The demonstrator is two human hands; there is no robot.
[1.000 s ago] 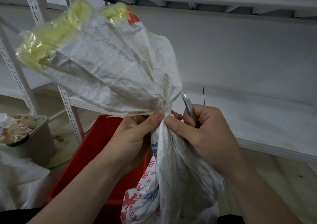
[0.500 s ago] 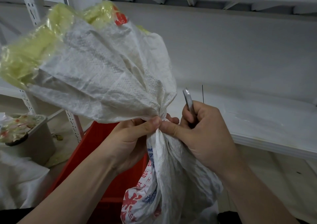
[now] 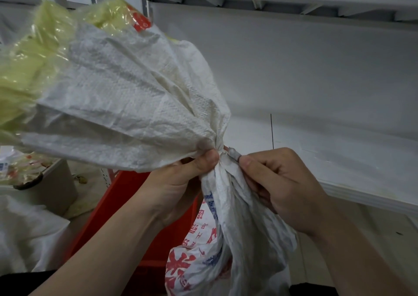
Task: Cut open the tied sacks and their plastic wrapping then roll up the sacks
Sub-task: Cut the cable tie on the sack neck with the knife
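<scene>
White shelving room, dim and plain. Nearest, at lower centre of the frame: printed lower body of the woven sack (image 3: 199, 261), hanging down between two forearms. Just above, left hand (image 3: 181, 182) curled tight round the cinched neck (image 3: 220, 154), thumb pressed on the gather from the left. Right hand (image 3: 282, 187) closed round a small grey cutter (image 3: 234, 154), only its tip showing past the fingers, touching the neck from the right. Blade out or biting yet: cannot tell. Fanning to the upper left, the sack's loose top, with yellow-green plastic wrapping (image 3: 34, 64) poking from its mouth. Judged early in the task: neck bunched shut, tie hidden under the fingers and probably uncut, wrapping whole, no rolling begun. Left to do: sever the tie, slit the plastic, roll the sack. Behind the arms, red crate (image 3: 135, 205); at lower left, grey bin (image 3: 56, 189) with scraps; farthest, white shelf (image 3: 339, 159) across the right.
</scene>
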